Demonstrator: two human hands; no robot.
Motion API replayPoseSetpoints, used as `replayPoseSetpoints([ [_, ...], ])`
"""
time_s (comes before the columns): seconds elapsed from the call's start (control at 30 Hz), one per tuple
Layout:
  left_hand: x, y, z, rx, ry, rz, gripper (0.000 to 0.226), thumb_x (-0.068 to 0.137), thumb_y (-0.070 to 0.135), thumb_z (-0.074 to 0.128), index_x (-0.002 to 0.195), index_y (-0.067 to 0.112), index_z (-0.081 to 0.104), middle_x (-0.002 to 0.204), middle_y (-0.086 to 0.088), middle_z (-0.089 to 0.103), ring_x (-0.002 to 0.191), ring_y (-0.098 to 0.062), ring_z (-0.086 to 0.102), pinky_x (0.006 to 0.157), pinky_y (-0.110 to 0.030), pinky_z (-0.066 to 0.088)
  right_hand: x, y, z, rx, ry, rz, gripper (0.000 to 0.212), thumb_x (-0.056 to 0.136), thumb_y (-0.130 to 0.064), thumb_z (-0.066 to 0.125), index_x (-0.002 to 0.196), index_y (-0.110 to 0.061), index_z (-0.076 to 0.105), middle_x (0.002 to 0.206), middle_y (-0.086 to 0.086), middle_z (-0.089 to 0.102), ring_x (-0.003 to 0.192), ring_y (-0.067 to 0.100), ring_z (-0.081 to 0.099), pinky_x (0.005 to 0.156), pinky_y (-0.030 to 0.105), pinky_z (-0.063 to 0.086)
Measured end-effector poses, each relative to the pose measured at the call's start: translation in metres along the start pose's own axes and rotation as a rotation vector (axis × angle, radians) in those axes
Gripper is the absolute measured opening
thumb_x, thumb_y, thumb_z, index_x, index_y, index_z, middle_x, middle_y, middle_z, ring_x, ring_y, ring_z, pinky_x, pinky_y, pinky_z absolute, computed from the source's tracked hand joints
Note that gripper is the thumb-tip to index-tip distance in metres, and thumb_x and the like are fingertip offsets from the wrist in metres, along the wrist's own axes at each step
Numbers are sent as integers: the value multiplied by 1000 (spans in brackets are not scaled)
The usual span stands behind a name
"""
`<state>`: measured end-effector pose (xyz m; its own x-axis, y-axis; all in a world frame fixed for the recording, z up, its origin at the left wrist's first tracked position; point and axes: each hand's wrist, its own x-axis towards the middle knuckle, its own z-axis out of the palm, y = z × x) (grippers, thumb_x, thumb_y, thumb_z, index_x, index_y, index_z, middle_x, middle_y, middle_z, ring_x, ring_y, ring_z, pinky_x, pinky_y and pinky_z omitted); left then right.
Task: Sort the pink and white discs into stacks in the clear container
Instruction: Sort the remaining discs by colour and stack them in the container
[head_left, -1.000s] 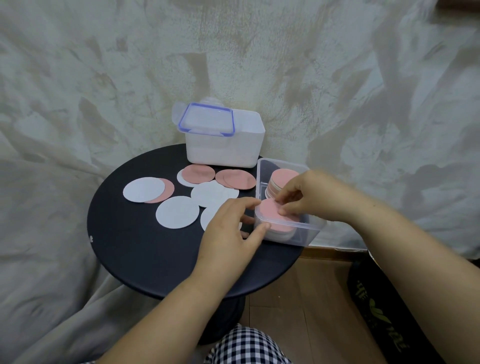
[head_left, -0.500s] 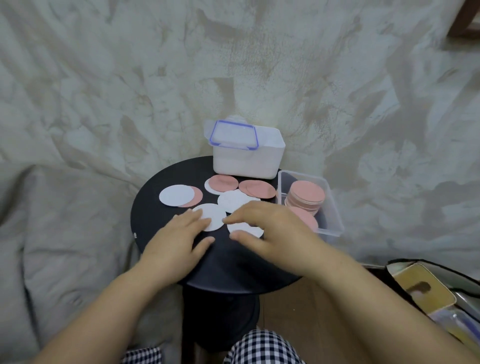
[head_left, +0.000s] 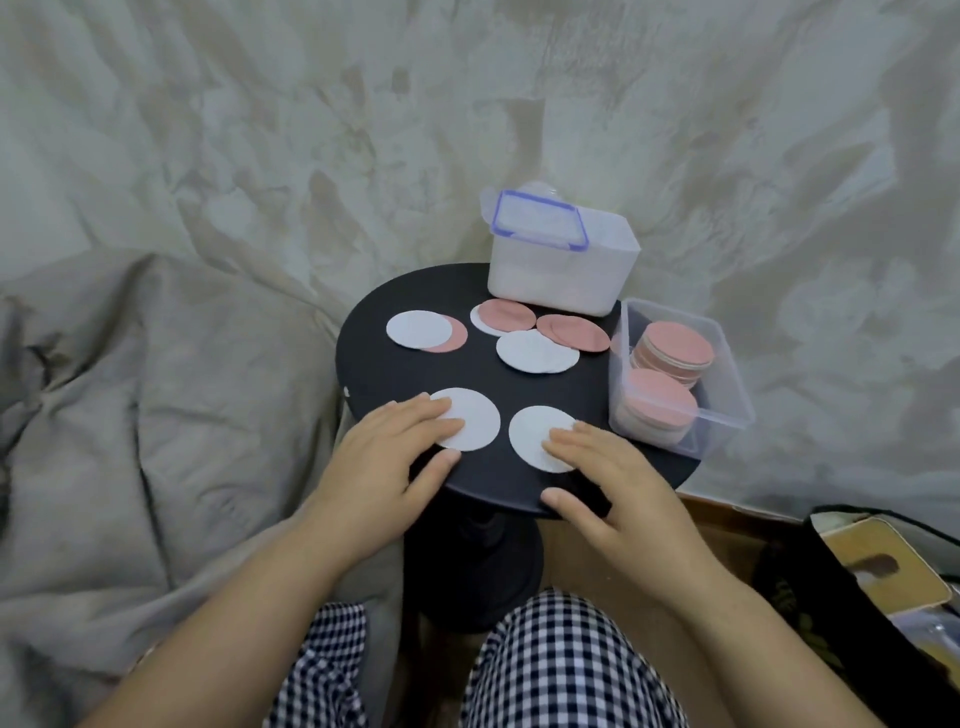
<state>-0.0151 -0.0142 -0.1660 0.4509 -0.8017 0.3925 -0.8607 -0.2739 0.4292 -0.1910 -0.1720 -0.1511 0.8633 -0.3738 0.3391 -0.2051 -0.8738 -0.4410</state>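
Observation:
On the round black table, my left hand lies flat with its fingers on a white disc. My right hand presses its fingertips on a second white disc near the front edge. Farther back lie a white disc over a pink one, a pink disc over a white one, another pink disc and a white disc. The clear container at the table's right edge holds two stacks with pink tops.
A white lidded box with a blue-rimmed lid stands at the back of the table. Crumpled grey fabric surrounds the table. A dark bag lies on the floor at the right. My checked trousers fill the bottom of the view.
My right hand left the container and both hands slid two white discs toward the front edge of the table. The view pulled back and shifted.

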Motion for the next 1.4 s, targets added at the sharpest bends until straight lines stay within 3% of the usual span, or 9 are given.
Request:
replayPoseSetpoints([
  [0.17, -12, -6, -2, -13, 3, 114, 55, 84, 61, 42, 109, 19, 67, 122, 2, 62, 118, -11, 50, 105, -35, 35, -7, 7, 3, -52, 1, -59, 70, 70, -61, 57, 127, -21, 56, 135, -12, 45, 131, 5, 35, 110, 32, 26],
  [0.3, -18, -8, -7, -96, 135, 183, 34, 85, 40, 53, 98, 15, 72, 107, 2, 69, 104, -9, 57, 100, -24, 38, -14, 5, 6, 42, 150, -138, 33, 73, -38, 68, 100, -18, 72, 113, -9, 64, 112, 6, 56, 102, 29, 41],
  [0.5, -17, 19, -27, -493, 371, -153, 21, 84, 18, 66, 91, 38, 66, 82, 40, 63, 87, 15, 61, 77, -5, 44, -14, -19, -9, 469, 275, 149, 9, 78, -23, 67, 80, -31, 68, 79, -21, 70, 79, -6, 64, 72, 7, 46],
  [0.7, -5, 53, -16, -850, 270, -364, 18, 88, 17, 60, 83, 30, 72, 84, 13, 73, 83, -6, 69, 77, -31, 57, 6, -29, -8, 723, 348, 339, 12, 73, -33, 66, 78, -21, 66, 73, -8, 68, 66, 3, 60, 60, 18, 51],
  [0.87, -6, 60, -9, -874, 224, -383, 12, 85, 17, 65, 90, 26, 72, 88, 11, 73, 85, -6, 69, 78, -31, 55, 20, -34, 2, 749, 355, 322, 7, 80, -17, 69, 76, -17, 63, 62, -8, 61, 51, 7, 52, 49, 14, 43],
  [1.03, -5, 42, -18, -824, 361, -466, 15, 84, 13, 66, 81, 28, 68, 82, 8, 74, 80, -8, 69, 76, -35, 57, 51, -40, 9, 634, 278, 262, 13, 76, -26, 73, 80, -31, 61, 72, -14, 62, 66, 4, 55, 61, 21, 45],
  [1.13, -5, 24, -29, -789, 477, -538, 15, 84, 11, 65, 79, 25, 65, 79, 7, 73, 78, -12, 70, 77, -42, 57, 84, -46, 17, 396, 85, 166, 20, 85, -31, 62, 106, -30, 60, 106, -13, 62, 94, 0, 56, 79, 15, 43],
  [1.27, -8, 4, -39, -748, 558, -613, 7, 81, 25, 68, 80, 32, 65, 81, 6, 73, 81, -17, 70, 78, -49, 55, 134, -48, 44, -7, -203, 16, 51, 90, -39, 53, 137, -20, 42, 145, -1, 38, 136, 14, 29, 107, 29, 27],
  [1.4, -10, -3, -41, -744, 579, -645, 7, 77, 33, 66, 82, 38, 65, 82, 9, 74, 82, -14, 70, 78, -49, 56, 168, -57, 62, -141, -217, 88, 62, 87, -47, 54, 137, -15, 40, 142, 7, 36, 132, 26, 26, 103, 40, 33],
])
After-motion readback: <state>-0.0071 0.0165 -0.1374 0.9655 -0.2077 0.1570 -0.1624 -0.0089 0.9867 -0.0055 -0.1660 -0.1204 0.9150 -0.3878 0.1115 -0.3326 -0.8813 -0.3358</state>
